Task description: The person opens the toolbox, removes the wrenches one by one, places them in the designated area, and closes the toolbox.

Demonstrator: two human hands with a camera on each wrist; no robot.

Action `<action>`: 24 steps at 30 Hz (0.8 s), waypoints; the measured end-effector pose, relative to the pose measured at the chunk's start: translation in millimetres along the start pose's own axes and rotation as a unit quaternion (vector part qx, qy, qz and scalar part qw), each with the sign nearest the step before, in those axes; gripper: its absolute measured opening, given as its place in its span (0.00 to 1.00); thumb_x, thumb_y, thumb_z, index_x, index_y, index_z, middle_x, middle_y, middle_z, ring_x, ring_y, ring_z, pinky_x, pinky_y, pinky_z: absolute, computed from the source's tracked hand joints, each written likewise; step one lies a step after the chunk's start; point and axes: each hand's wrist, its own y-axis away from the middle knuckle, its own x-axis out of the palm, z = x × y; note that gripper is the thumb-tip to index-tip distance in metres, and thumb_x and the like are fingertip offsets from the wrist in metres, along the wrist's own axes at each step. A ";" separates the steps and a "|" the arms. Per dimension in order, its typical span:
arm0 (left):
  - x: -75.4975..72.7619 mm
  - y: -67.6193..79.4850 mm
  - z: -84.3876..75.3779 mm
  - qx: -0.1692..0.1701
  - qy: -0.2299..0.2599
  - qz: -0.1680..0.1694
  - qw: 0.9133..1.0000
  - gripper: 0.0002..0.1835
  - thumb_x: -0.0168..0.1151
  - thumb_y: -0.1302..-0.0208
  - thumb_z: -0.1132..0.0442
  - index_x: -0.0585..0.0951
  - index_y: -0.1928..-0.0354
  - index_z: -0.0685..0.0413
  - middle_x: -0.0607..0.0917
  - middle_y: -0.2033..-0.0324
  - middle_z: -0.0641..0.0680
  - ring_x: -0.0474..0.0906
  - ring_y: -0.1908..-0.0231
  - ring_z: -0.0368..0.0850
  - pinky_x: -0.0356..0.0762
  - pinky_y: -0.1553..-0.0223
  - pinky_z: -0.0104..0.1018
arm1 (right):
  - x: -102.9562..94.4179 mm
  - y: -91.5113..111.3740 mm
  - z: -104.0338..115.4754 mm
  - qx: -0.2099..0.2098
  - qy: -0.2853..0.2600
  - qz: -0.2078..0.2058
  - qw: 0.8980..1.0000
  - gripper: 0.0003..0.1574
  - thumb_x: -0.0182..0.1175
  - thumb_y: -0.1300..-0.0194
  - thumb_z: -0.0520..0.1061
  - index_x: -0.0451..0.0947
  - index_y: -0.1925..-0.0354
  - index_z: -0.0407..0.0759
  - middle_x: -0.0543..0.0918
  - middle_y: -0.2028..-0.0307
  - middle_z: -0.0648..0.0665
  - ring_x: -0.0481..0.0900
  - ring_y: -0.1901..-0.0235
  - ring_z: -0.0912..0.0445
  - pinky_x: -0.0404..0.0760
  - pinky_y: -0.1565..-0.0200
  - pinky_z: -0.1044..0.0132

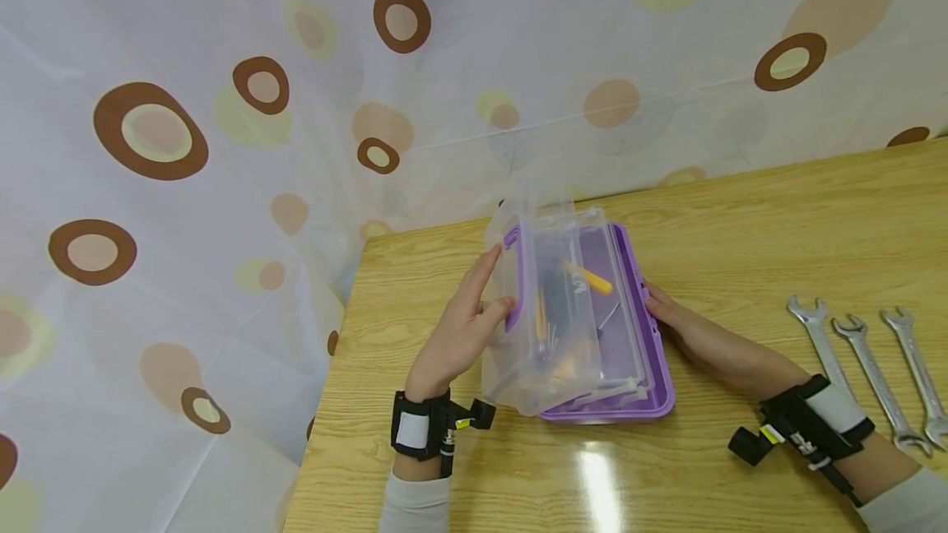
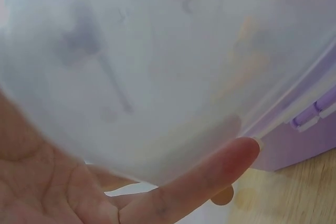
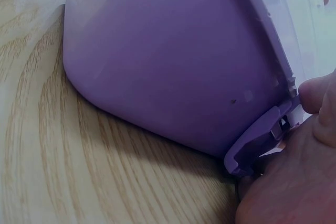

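Note:
A purple toolbox (image 1: 659, 397) with a clear plastic lid (image 1: 511, 373) stands on the table, the lid tilted up to the left. My left hand (image 1: 462, 331) holds the lid by its purple handle (image 1: 521, 270), thumb and index finger spread along it. On the box's right side, my right hand (image 1: 689, 331) grips the wall at a purple latch (image 3: 252, 142), thumb near the rim. Inside lies a tool with a yellow-orange handle (image 1: 596, 280); other orange pieces show blurred through the lid.
Three open-end wrenches, a left one (image 1: 818, 331), a middle one (image 1: 877, 373) and a right one (image 1: 914, 356), lie side by side to the right on the wooden table (image 1: 741, 245). A patterned curtain (image 1: 444, 89) hangs behind and left of it.

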 end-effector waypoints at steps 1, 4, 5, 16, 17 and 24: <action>0.1 0.3 -0.4 -0.001 -0.002 -0.001 1.000 0.41 0.53 0.26 0.52 0.51 0.16 0.30 0.48 0.16 0.47 0.84 0.58 0.48 0.82 0.54 0.42 | 0.0 -0.4 -0.3 0.001 0.001 -0.001 1.000 0.44 0.30 0.13 0.63 0.22 0.16 0.51 0.20 0.18 0.39 0.13 0.22 0.37 0.20 0.30 0.26; 0.1 1.6 -2.0 -0.009 0.001 0.000 1.000 0.40 0.54 0.26 0.51 0.51 0.16 0.28 0.47 0.16 0.48 0.85 0.53 0.49 0.81 0.51 0.45 | 0.0 -1.5 -1.5 -0.001 0.002 -0.004 1.000 0.44 0.30 0.13 0.62 0.22 0.16 0.50 0.20 0.18 0.38 0.13 0.22 0.36 0.20 0.30 0.25; -0.1 2.2 -2.6 -0.014 0.006 0.002 1.000 0.40 0.55 0.25 0.50 0.52 0.16 0.27 0.46 0.16 0.49 0.84 0.49 0.49 0.81 0.48 0.46 | 0.0 -1.8 -1.7 0.000 0.001 -0.004 1.000 0.45 0.30 0.13 0.62 0.22 0.16 0.50 0.20 0.18 0.37 0.13 0.22 0.36 0.20 0.30 0.25; -1.1 2.7 -5.4 -0.044 0.019 0.008 0.999 0.38 0.62 0.25 0.42 0.57 0.19 0.20 0.48 0.16 0.41 0.47 0.19 0.47 0.70 0.29 0.55 | -0.9 1.3 0.5 0.004 0.002 -0.001 1.000 0.45 0.30 0.14 0.66 0.22 0.16 0.55 0.20 0.18 0.42 0.14 0.22 0.39 0.21 0.28 0.28; -1.0 2.5 -5.8 -0.047 0.020 0.006 0.999 0.38 0.62 0.25 0.41 0.58 0.19 0.20 0.48 0.16 0.41 0.48 0.19 0.47 0.70 0.30 0.54 | -1.1 1.5 0.6 0.003 0.004 -0.002 1.000 0.45 0.30 0.14 0.66 0.22 0.16 0.56 0.20 0.17 0.43 0.14 0.21 0.40 0.21 0.28 0.28; 1.2 4.2 -8.1 -0.054 0.018 0.000 0.998 0.38 0.63 0.26 0.42 0.58 0.20 0.19 0.48 0.16 0.41 0.45 0.18 0.47 0.64 0.27 0.58 | -0.8 2.4 1.0 0.001 0.009 0.002 1.000 0.45 0.30 0.14 0.66 0.22 0.16 0.55 0.21 0.17 0.42 0.14 0.21 0.39 0.21 0.28 0.28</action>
